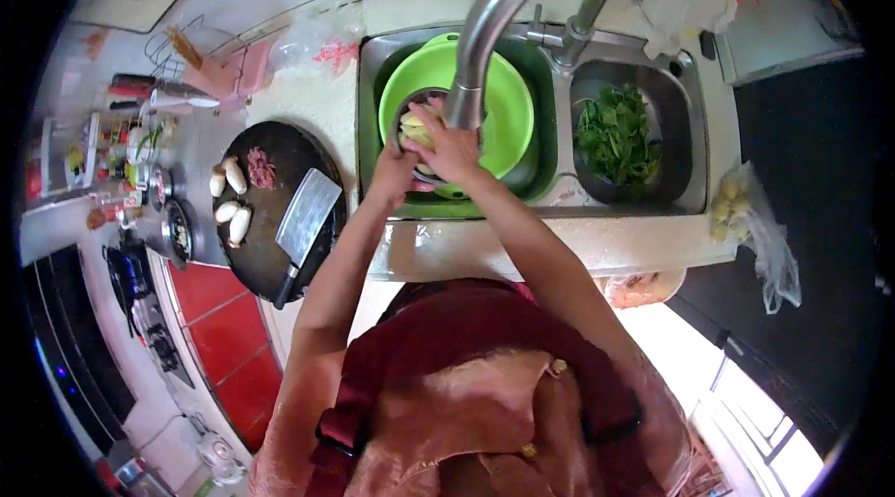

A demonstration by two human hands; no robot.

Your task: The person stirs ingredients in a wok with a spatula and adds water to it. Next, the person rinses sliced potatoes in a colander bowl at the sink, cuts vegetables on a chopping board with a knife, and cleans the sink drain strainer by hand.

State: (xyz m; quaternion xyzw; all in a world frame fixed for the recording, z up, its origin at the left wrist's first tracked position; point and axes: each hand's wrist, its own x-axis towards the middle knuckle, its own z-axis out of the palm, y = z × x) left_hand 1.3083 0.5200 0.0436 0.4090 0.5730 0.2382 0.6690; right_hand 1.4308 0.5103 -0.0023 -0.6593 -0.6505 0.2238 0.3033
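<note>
A small metal bowl (403,109) is held over the green basin (511,77), with pale yellow pieces (416,131) inside that I cannot name for sure. My left hand (395,172) is closed on the bowl's near left rim. Fingers stretched out, my right hand (451,148) lies over the pieces in the bowl. Just above that hand is the faucet spout (465,105), which hides part of the bowl and fingers. Whether water is running I cannot tell.
The green basin sits in the left sink. Leafy greens (615,135) lie in the right sink basin (679,175). To the left, a round chopping board (252,250) carries a cleaver (309,211), minced meat (261,169) and several white mushrooms (233,175). A plastic bag (769,255) hangs at right.
</note>
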